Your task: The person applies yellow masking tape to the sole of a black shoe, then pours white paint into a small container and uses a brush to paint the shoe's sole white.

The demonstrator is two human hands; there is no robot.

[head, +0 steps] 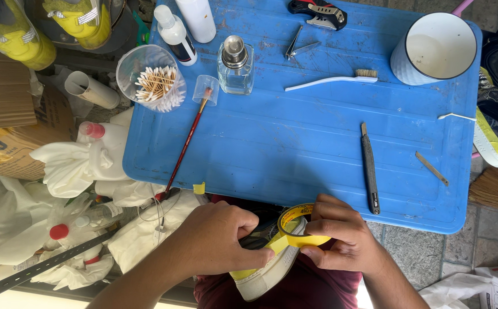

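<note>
Here, two hands are working one roll of yellow masking tape [292, 224] against one white-soled shoe [265, 277] on the lap.

The left hand [213, 238] is pinching the loose tape end onto the sole, while the right hand [343, 237] is gripping the roll (fingers closed around it). Above, one blue plastic tray-table [295, 143] is carrying one white toothbrush [332, 80], one red-handled paintbrush [186, 142], one black craft knife [370, 170] and one white enamel mug [437, 48].
</note>
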